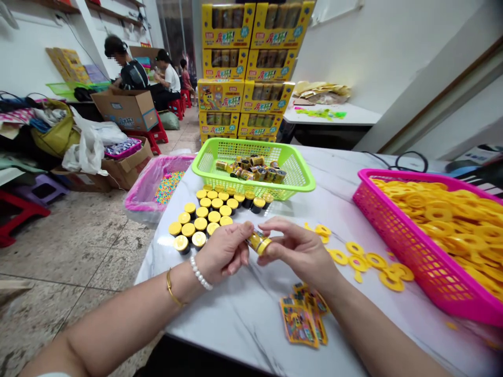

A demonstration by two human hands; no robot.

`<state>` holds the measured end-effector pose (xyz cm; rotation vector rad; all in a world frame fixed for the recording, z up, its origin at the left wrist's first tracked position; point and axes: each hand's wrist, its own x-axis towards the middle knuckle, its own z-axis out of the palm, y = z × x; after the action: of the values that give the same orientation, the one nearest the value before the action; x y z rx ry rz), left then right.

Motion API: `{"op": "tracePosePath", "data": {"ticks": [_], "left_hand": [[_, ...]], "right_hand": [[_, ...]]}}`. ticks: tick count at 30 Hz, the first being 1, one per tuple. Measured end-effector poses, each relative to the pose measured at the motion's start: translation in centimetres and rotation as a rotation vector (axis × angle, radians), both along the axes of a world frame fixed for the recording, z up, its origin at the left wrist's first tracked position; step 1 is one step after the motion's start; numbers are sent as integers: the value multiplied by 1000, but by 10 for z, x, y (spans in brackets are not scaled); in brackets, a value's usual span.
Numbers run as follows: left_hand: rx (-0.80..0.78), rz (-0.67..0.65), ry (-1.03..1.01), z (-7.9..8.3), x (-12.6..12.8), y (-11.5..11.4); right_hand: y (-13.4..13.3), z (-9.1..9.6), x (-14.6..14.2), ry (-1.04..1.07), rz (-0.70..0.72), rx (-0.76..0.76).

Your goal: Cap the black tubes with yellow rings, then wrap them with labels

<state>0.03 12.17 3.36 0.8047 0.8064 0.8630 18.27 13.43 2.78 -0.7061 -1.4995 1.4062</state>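
Over the table's middle, both my hands grip one small printed cylinder with a yellow rim (pixel 258 242), which lies tilted between them. My left hand (pixel 227 247) pinches its upper left end with the thumb on top. At the lower right end, the fingers of my right hand (pixel 293 245) close round the yellow rim. Beyond my left hand, several black tubs with yellow lids (pixel 200 224) stand in rows. Small printed packets (pixel 301 319) lie in a pile below my right hand. Loose yellow plastic rings (pixel 376 260) are scattered to its right.
A green basket (pixel 302 178) holds more printed cylinders at the back. The pink basket (pixel 408 264) at right is heaped with yellow ring pieces. Left of the table, a plastic-lined pink bin (pixel 137 191) contains colourful beads. Yellow boxes (pixel 222 97) are stacked behind; people sit at far left.
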Motion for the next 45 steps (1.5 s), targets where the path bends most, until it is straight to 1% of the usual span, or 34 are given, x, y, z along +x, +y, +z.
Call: {"op": "tracePosePath", "data": {"ticks": [2, 3, 4, 5, 7, 9, 11, 14, 16, 18, 20, 22, 24, 27, 30, 31, 33, 35, 36, 38, 39, 40, 42, 43, 45], "left_hand": [[-22, 21, 6, -1, 1, 0], [-33, 13, -13, -1, 1, 0], [-38, -5, -40, -1, 2, 1], [-37, -28, -68, -1, 2, 1], [-28, -66, -105, 0, 1, 2], [-21, -79, -106, 0, 0, 2], [-25, -74, -98, -2, 0, 2], [-36, -87, -68, -6, 2, 2], [-49, -88, -38, -7, 3, 1], [-76, -80, -9, -8, 4, 1], [-116, -70, -4, -7, 4, 1], [-157, -70, -35, -7, 4, 2], [-181, -72, -78, -8, 4, 3], [-211, -77, -88, -8, 6, 1], [-239, -88, -113, -6, 8, -3], [-244, -83, -144, -5, 8, -3], [-264, -59, -210, -2, 9, -4], [-299, -35, -228, 2, 8, -4], [-308, -28, -212, 3, 7, -5], [-291, -15, -157, 6, 5, -6], [-266, -13, -123, 7, 5, -7], [-240, -22, -90, 8, 5, -7], [-190, -56, -34, 10, 4, -8], [-173, -78, -15, 10, 4, -9], [-154, -113, 17, 11, 5, -11]], "right_hand": [[0, -1, 0, -88, -77, 196], [0, -1, 0, -103, -128, 270], [0, 0, 0, -99, -172, 314], [0, 0, 0, -79, -203, 327], [-1, 2, 0, -25, -210, 308], [-2, 3, 0, 11, -174, 276], [-3, 4, -1, -13, -161, 276], [-6, 2, -2, -102, -188, 326], [-7, 0, -2, -108, -189, 343], [-6, -1, -2, -98, -161, 334], [-3, -1, 0, -144, -131, 338], [0, 0, 1, -174, -112, 341], [0, 1, 2, -148, -91, 322], [-6, 4, 2, -107, -29, 274], [-12, 6, 0, -157, -14, 292], [-10, 7, -1, -188, -41, 314], [0, 15, -2, -249, -167, 366], [18, 30, -2, -304, -340, 403], [28, 39, 0, -341, -402, 404], [41, 57, 8, -456, -451, 363], [44, 63, 14, -510, -469, 334], [42, 67, 21, -551, -473, 321], [25, 66, 35, -672, -469, 358], [11, 61, 40, -744, -438, 387], [-22, 45, 50, -887, -319, 429]]}}
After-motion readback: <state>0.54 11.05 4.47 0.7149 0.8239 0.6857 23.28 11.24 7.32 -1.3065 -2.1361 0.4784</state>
